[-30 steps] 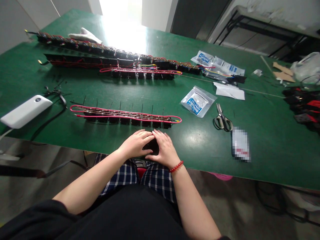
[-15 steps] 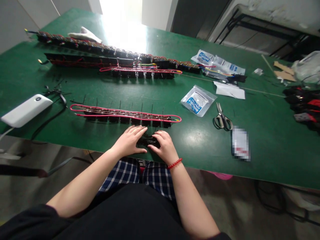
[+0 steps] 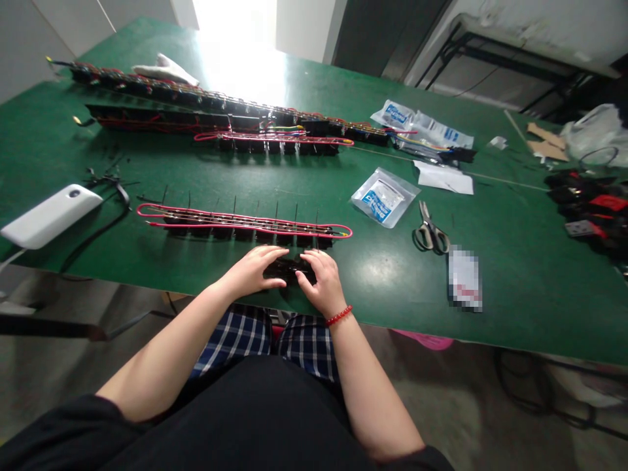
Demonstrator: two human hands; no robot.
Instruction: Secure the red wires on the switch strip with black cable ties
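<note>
The dark bundle (image 3: 287,268) of what look like thin black strips lies on the green table (image 3: 392,288) near its front edge, between the two hands. A second ago the fingertips nearly met over it; now they stand apart, so more of the strips shows in the gap, which suggests a loose gathering or spreading rather than a firm clamp. The left hand (image 3: 250,271) curves round the bundle's left end, thumb well away from the fingers; the right hand (image 3: 321,281) (the one with a red bead bracelet (image 3: 339,315) at its wrist) is cupped at the other end, its thumb and fingers a little less spread. Both grips are partly open, though the strips are too dark to tell how firmly the fingers press. Just beyond the bundle lies a black module strip (image 3: 245,226) looped with red wire; farther right are a clear packet (image 3: 384,197) and scissors (image 3: 432,229), and well to the left a white device (image 3: 52,216).
</note>
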